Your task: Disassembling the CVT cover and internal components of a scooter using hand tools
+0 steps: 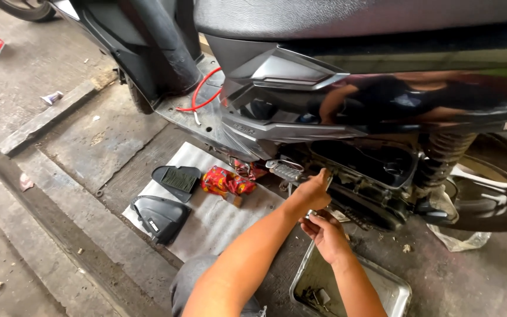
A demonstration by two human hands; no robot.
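Note:
A black scooter stands in front of me with its lower side panel off, so the dark engine case is exposed. My left hand is curled into a fist against the front edge of that case, just below the ridged metal footpeg. What it grips is hidden. My right hand sits right under it, fingers curled around a small shiny metal tool. The two hands almost touch.
A metal tray lies on the concrete under my right forearm. On a grey mat to the left lie two black plastic covers and a red-yellow rag. A red hose loops on the footboard. The rear wheel is at right.

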